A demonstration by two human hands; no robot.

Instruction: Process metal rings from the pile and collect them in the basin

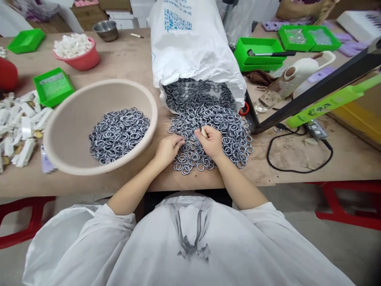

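A heap of grey metallic-looking rings (205, 113) spills from the mouth of a large white sack (193, 47) onto the table. At the heap's near left edge is my left hand (169, 151), its thumb and fingers pinched together; whatever is between the fingertips is too small to make out. My right hand (212, 142) is closed over the middle of the heap, around a small pale stick-like piece (204, 132) with a dark tip. More of the same rings lie inside a wide beige basin (68, 107) to the left of my hands.
White pieces (25, 153) lie left of the basin, near a green tray (55, 87) and a pink bowl (86, 59). To the right, a black slanted bar (309, 89), a clear bottle (274, 93) and a black cable (269, 153) occupy the table. Green trays (257, 49) stand behind.
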